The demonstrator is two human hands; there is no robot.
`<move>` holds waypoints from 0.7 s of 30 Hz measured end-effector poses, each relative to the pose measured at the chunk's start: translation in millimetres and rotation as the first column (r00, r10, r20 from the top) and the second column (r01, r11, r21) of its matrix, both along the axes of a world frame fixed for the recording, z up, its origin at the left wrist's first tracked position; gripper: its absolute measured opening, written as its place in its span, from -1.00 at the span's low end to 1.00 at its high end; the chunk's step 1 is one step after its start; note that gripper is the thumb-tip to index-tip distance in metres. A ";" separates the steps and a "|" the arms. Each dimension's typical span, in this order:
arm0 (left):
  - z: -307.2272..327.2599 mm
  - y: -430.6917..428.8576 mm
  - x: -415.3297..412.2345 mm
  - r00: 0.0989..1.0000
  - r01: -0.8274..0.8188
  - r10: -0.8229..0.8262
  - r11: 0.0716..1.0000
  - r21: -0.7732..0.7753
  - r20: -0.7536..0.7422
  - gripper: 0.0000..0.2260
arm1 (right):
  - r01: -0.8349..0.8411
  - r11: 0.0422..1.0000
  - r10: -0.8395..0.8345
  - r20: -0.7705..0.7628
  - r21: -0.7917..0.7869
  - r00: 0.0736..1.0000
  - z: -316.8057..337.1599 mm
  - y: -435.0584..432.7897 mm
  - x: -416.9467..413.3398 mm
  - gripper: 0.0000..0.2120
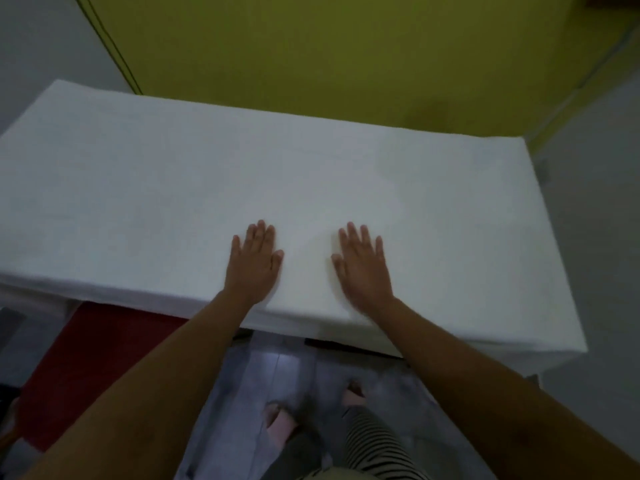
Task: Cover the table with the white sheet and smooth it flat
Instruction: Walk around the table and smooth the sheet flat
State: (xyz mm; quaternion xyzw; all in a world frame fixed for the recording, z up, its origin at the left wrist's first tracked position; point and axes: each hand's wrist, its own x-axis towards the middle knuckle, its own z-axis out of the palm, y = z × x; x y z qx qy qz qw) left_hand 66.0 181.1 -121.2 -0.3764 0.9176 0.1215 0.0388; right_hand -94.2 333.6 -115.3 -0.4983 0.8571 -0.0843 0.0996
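**A:** Nearest the camera?

**B:** Striped trousers [374, 445] and pink slippers [278, 426] on a pale tiled floor [242, 382]. To the left lies a dark red patch [86, 358], mat or cloth, cannot tell. Its far end runs under the near hem of the sheet.

**A:** Hands?

**B:** Two bare forearms reach forward. The left hand [254, 263] and the right hand [363, 266] lie palm down on the white sheet [156, 188], just inside its near edge, side by side but apart. The fingers [260, 233] are straight and slightly spread, flat on the cloth. They grip nothing.

**A:** And the sheet?

**B:** It is spread over the whole worktop, which is hidden under it. It hangs over the near edge and the right end. The top reads smooth and flat, though the picture is soft.

**A:** Beyond it?

**B:** A yellow-green wall [311, 46] stands behind the far edge. There is a grey wall [38, 43] at far left.
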 end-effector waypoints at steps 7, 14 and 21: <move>-4.1 76.7 -123.1 0.940 0.339 -0.337 0.940 0.045 -0.049 -0.35 | 0.425 0.902 -0.424 -0.029 0.070 0.905 0.8 30.8 -147.0 -0.43; -18.0 85.5 -150.7 0.943 0.328 -0.329 0.944 -0.028 -0.042 -0.39 | 0.605 0.795 -0.605 -0.019 0.056 0.796 -16.5 69.1 -166.8 -0.41; -13.8 87.3 -150.1 0.941 0.338 -0.338 0.941 0.002 -0.026 -0.50 | 0.834 0.552 -0.833 -0.025 0.019 0.552 -16.2 171.4 -125.4 -0.42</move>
